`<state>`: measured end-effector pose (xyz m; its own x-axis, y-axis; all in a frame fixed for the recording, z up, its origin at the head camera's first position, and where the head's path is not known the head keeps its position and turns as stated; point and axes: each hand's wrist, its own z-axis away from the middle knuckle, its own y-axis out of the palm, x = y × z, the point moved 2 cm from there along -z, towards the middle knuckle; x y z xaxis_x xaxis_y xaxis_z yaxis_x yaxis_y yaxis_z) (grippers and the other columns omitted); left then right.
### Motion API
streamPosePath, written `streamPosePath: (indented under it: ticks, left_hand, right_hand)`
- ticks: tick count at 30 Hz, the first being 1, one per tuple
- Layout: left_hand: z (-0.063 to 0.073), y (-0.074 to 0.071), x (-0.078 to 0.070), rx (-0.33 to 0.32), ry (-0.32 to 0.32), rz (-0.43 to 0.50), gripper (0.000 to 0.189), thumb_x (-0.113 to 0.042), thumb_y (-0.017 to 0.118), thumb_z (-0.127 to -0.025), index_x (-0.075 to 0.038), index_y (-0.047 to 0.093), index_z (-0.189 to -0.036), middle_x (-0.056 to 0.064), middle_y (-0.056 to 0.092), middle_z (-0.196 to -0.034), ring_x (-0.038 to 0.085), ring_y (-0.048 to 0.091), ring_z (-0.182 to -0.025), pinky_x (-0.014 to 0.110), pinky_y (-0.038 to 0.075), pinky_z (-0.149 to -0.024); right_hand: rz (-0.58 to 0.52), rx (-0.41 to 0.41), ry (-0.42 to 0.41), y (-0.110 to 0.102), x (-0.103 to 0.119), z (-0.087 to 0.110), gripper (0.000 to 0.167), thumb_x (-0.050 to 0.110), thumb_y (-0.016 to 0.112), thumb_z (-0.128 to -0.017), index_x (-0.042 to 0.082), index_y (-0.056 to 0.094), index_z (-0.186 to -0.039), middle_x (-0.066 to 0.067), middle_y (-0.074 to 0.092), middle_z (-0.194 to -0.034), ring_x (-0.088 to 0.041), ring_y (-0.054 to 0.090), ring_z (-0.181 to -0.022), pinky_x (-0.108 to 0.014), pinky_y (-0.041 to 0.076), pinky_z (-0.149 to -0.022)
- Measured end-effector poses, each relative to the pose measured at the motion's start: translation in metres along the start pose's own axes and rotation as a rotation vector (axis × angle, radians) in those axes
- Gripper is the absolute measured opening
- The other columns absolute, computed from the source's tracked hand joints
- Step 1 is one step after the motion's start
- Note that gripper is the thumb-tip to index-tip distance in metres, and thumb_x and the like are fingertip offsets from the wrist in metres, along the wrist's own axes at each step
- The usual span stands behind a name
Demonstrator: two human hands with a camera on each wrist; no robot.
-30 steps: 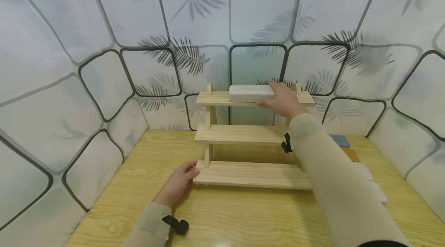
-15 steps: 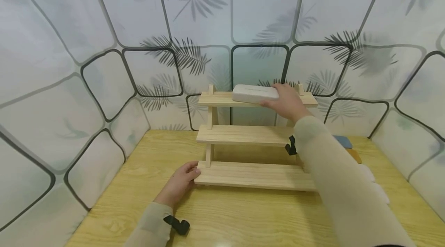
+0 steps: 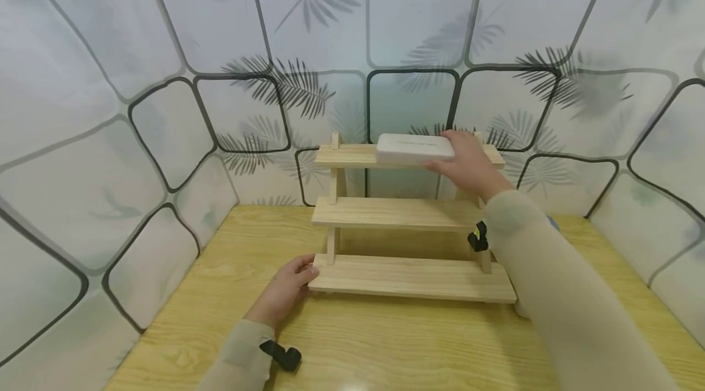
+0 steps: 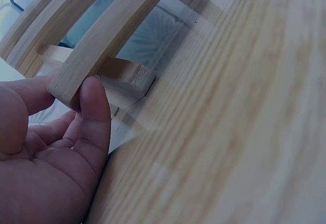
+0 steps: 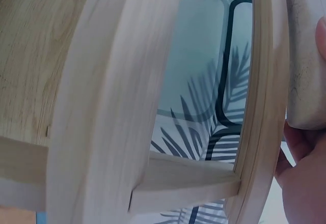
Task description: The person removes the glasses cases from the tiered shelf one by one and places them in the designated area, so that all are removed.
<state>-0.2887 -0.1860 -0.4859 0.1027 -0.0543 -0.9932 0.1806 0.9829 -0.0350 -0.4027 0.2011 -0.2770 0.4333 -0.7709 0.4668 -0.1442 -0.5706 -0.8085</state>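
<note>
My right hand (image 3: pixel 470 161) grips the right end of a white oblong case (image 3: pixel 413 147) with rounded edges and faint lettering on its lid. The case is at the top board (image 3: pixel 347 156) of a three-step wooden rack, overlapping its front edge; whether it touches the board I cannot tell. In the right wrist view the case (image 5: pixel 305 56) and part of the right hand (image 5: pixel 308 183) show at the right edge. My left hand (image 3: pixel 283 290) pinches the left end of the bottom board (image 3: pixel 407 278). The left wrist view shows thumb and fingers of that hand (image 4: pixel 61 152) around the board's end (image 4: pixel 84 63).
The rack's middle board (image 3: pixel 385 212) holds nothing visible. My right sleeve (image 3: pixel 556 281) hides most of what lies right of the rack; a bit of a blue item (image 3: pixel 553 223) and a pale item (image 3: pixel 522 308) peek out. Patterned fabric (image 3: pixel 410 103) walls surround the wooden table (image 3: pixel 374 342).
The right hand has moved the white case to the right along the top board. The right sleeve now covers the orange item and most of the others there. The left hand stays put.
</note>
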Motion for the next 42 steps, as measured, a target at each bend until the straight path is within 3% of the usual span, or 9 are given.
streamPosePath:
  ticks: [15,25,42]
  left_hand:
    - [-0.001,0.0,0.001,0.015,0.012,-0.001,0.054,-0.021,0.056,-0.107,0.003,0.038,-0.151,0.021,0.056,-0.132,0.029,0.061,-0.114,0.037,0.054,-0.088]
    - [0.001,0.0,-0.001,0.03,0.012,0.0,0.055,-0.023,0.055,-0.107,0.002,0.037,-0.152,0.021,0.055,-0.134,0.029,0.06,-0.116,0.037,0.053,-0.09]
    - [0.002,0.001,-0.002,0.019,0.016,0.001,0.054,-0.022,0.055,-0.107,0.002,0.038,-0.152,0.021,0.054,-0.138,0.03,0.059,-0.119,0.039,0.052,-0.094]
  right_hand:
    - [0.024,-0.006,-0.015,-0.019,-0.002,0.026,0.079,0.046,0.071,-0.094,0.001,0.04,-0.15,-0.024,0.043,-0.145,-0.044,0.033,-0.133,-0.062,0.029,-0.105]
    - [0.011,-0.038,-0.038,-0.031,-0.006,0.053,0.078,0.043,0.072,-0.095,0.002,0.038,-0.151,-0.025,0.037,-0.151,-0.046,0.028,-0.137,-0.065,0.026,-0.104]
    - [0.047,-0.054,-0.025,-0.043,-0.026,0.104,0.085,0.037,0.077,-0.092,-0.001,0.033,-0.153,-0.029,0.035,-0.147,-0.046,0.033,-0.127,-0.063,0.03,-0.095]
